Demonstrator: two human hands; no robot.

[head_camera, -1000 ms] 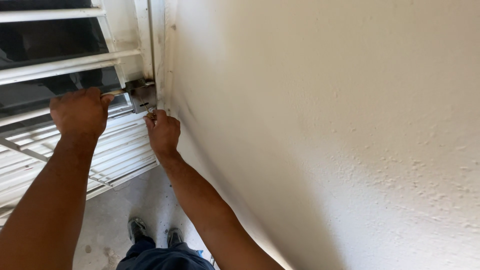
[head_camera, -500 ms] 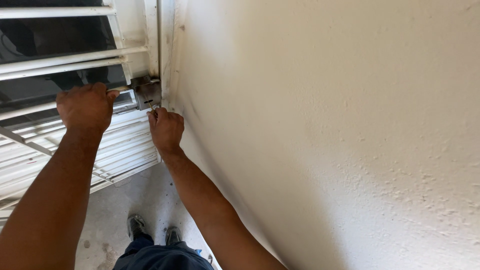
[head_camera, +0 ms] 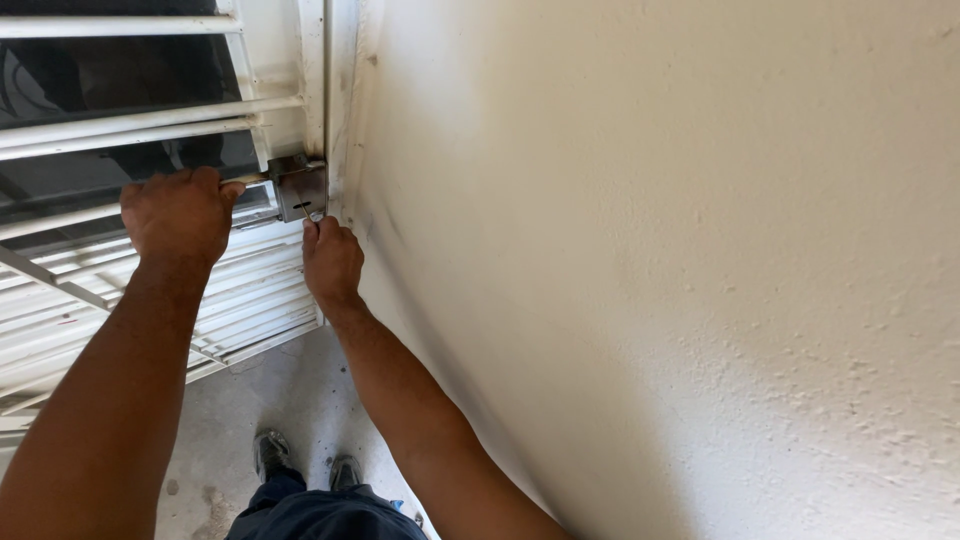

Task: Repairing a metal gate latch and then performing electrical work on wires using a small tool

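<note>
A white metal gate (head_camera: 150, 120) with horizontal bars stands at the left, meeting a cream wall. A grey metal lock box (head_camera: 300, 190) sits on the gate's edge by the wall. My left hand (head_camera: 178, 215) is closed around a horizontal bar just left of the lock box. My right hand (head_camera: 332, 262) is right below the lock box, fingers pinched on a small thin key (head_camera: 308, 214) at the lock's slot.
The textured cream wall (head_camera: 650, 250) fills the right side, close to my right arm. Below, a grey concrete floor (head_camera: 290, 390) shows with my dark shoes (head_camera: 272, 450). The gate's lower part has closely spaced white slats (head_camera: 120, 310).
The view has shifted slightly; both hands sit a little further right in the picture. My left hand stays on the bar and my right hand stays under the lock box.
</note>
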